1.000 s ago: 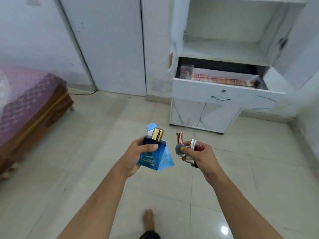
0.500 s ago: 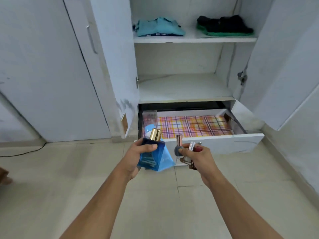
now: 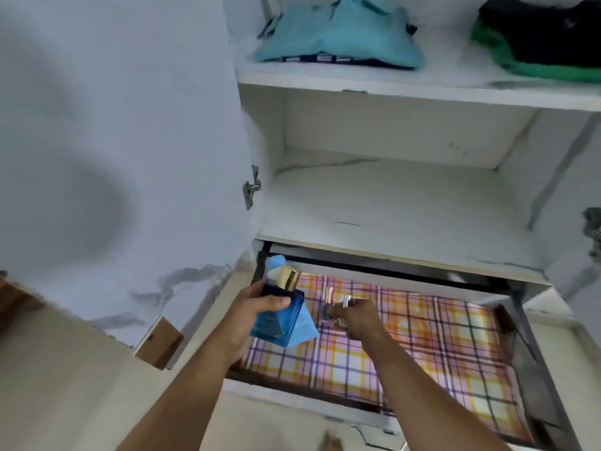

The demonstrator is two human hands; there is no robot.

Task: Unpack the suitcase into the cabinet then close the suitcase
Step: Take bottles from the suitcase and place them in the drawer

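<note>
Blue bottle (image 3: 279,317) upright-ish, cap up, L hand (image 3: 250,307).

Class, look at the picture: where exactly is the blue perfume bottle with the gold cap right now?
The blue perfume bottle is held in the left hand, above the left end of the open drawer with the plaid lining, just left of the right hand.

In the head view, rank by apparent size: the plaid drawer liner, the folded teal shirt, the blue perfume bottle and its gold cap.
1. plaid drawer liner
2. folded teal shirt
3. blue perfume bottle, though nearest the camera
4. gold cap
</note>
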